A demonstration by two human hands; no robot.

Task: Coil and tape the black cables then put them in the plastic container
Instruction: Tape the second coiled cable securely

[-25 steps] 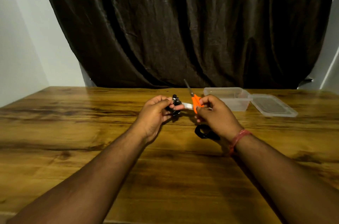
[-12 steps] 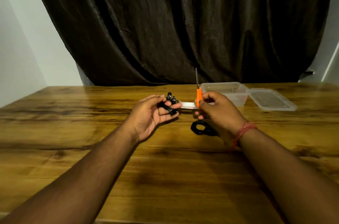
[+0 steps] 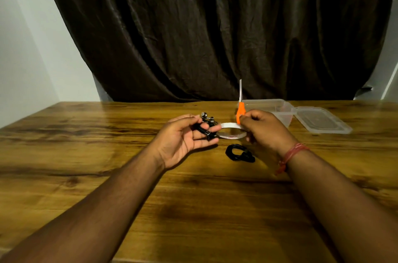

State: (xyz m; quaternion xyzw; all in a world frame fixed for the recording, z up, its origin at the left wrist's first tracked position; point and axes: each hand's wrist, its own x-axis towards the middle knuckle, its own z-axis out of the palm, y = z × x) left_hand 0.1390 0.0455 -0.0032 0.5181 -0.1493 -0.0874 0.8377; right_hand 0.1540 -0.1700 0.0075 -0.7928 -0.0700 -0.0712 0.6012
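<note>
My left hand [image 3: 185, 138] grips a small coiled black cable [image 3: 205, 126] with metal plug ends, held above the table. A strip of white tape [image 3: 229, 125] runs from that coil to my right hand [image 3: 265, 131]. The right hand holds orange-handled scissors [image 3: 239, 110], blades pointing up, and the tape end. A white tape roll [image 3: 231, 134] lies on the table under the strip. A second coiled black cable [image 3: 239, 153] lies on the table just in front of my right hand. The clear plastic container [image 3: 280, 107] stands open behind the right hand.
The container's clear lid [image 3: 318, 120] lies flat to its right. The wooden table [image 3: 107, 155] stretches wide to the left and toward me. A dark curtain [image 3: 215, 26] hangs behind the table's far edge.
The scissors have swung from tilted to upright. My left hand has turned palm-up with the coil, and the tape strip and roll are more exposed between the hands.
</note>
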